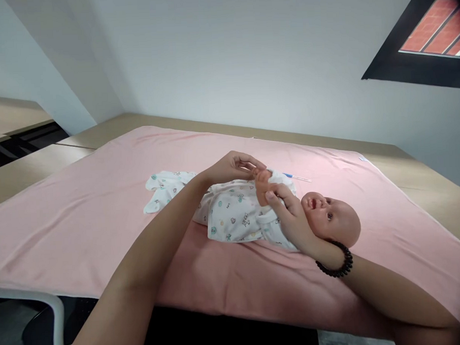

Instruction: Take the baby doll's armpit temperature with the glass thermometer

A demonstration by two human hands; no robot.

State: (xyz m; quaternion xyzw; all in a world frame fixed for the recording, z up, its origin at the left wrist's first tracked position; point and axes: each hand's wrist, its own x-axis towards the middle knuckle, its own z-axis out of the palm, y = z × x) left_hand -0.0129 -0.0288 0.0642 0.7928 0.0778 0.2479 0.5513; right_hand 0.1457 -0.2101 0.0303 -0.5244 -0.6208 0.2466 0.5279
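A baby doll [341,221] lies on its back on a pink blanket, its head to the right and its mouth open. It wears a white printed gown [232,213], with white printed leggings or footed cloth [165,184] stretching to the left. My left hand [233,167] pinches the fingertips of the doll's raised hand [262,189]. From the other side, my right hand [290,210] grips the same small hand near its wrist, thumb and fingers closed. Behind the doll's chest lies a thin clear stick with a blue end [297,177].
The pink blanket [83,219] covers most of a wooden table [432,184] and hangs over its near edge. A pale wall [229,65] stands behind. At the lower left is a white curved frame [55,312] beside a dark seat.
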